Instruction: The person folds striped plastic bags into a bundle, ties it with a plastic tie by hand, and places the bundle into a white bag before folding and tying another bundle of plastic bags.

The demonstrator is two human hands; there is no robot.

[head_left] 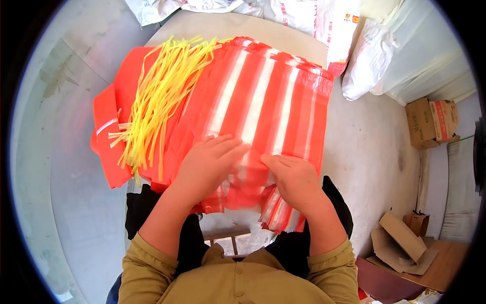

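A stack of red-and-white striped plastic bags (pixel 257 96) lies across the work surface in front of me, its near end bunched and hanging over the edge toward my lap. My left hand (pixel 210 162) rests on the striped plastic with its fingers stretched out flat. Closed over a fold near the stack's lower right is my right hand (pixel 293 180), its fingertips pointing left. Left of the stack, a bundle of yellow plastic strips (pixel 162 101) is spread over a pile of red material (pixel 114 147).
White printed sacks (pixel 298 17) stand behind the surface, and another white sack (pixel 369 58) leans at the back right. Cardboard boxes (pixel 430 121) sit by the right wall. An opened carton (pixel 402 245) lies at lower right. A wooden stool frame (pixel 228 235) shows between my legs.
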